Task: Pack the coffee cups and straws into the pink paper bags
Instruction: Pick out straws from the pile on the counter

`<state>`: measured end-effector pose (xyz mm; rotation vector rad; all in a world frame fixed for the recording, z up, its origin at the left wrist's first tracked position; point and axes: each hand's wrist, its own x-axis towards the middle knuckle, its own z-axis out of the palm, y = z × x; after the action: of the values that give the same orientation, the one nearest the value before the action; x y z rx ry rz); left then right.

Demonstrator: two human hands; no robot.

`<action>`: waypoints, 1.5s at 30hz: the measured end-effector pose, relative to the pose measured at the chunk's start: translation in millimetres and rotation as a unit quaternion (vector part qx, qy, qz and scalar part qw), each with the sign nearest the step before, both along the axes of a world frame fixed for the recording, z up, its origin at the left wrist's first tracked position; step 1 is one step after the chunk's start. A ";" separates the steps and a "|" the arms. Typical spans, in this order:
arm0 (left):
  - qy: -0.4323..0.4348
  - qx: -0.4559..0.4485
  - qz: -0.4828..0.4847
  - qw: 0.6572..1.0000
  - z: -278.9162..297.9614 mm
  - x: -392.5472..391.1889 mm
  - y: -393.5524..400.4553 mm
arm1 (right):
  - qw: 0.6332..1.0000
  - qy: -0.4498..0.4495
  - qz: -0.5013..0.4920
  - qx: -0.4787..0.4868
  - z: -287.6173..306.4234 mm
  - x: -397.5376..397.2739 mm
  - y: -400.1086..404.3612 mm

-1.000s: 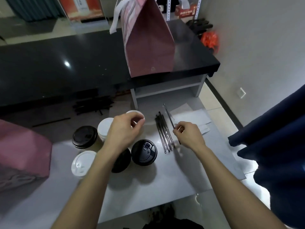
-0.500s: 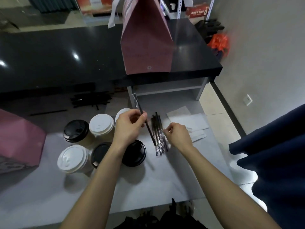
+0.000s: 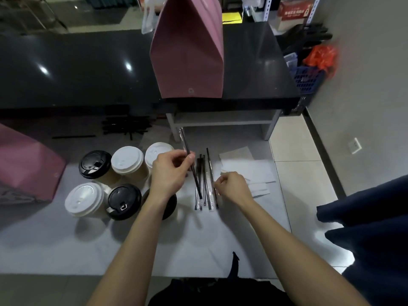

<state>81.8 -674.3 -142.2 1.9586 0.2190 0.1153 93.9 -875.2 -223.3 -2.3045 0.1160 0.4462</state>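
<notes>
My left hand (image 3: pixel 170 171) pinches one wrapped black straw (image 3: pixel 185 142), lifted and slanting over the pile. Several more wrapped straws (image 3: pixel 204 186) lie side by side on the white table (image 3: pixel 110 250). My right hand (image 3: pixel 231 186) rests at the pile's right edge, fingertips pinching the rightmost straw (image 3: pixel 209 164). Several lidded coffee cups stand to the left: black lid (image 3: pixel 95 164), white lid (image 3: pixel 127 160), white lid (image 3: pixel 85 199), black lid (image 3: pixel 123 200). One pink paper bag (image 3: pixel 189 58) stands on the black counter, another pink bag (image 3: pixel 24 166) at far left.
White paper napkins (image 3: pixel 249 168) lie right of the straws. A heap of loose black straws (image 3: pixel 125 127) sits under the black counter (image 3: pixel 77 69). A grey shelf (image 3: pixel 223 120) stands behind. A dark blue cloth (image 3: pixel 371 228) is at right, a blue crate (image 3: pixel 306 80) beyond.
My left hand took one straw off the pile and lifted it. My right hand shifted from the pile's near end to its right edge. The camera moved, so everything sits lower.
</notes>
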 end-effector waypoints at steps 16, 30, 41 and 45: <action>0.071 -0.124 -0.057 0.988 -17.9 25.5 -40.9 | 0.974 -0.122 -0.007 0.190 37.8 -3.1 -32.5; 0.094 -0.186 -0.019 0.978 -36.6 27.2 -46.1 | 0.989 -0.100 -0.026 -0.107 -19.7 20.2 -74.5; 0.089 -0.136 -0.022 0.987 -25.9 32.2 -50.9 | 0.960 -0.268 -0.048 0.062 41.0 12.9 -99.2; 0.067 -0.129 -0.092 0.985 -12.7 42.0 -61.6 | 0.963 -0.236 -0.007 0.133 78.5 19.2 -110.3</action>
<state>123.8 -735.9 -154.9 1.7184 0.1313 -0.1593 113.1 -985.5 -144.8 -2.0783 -0.1549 -0.1000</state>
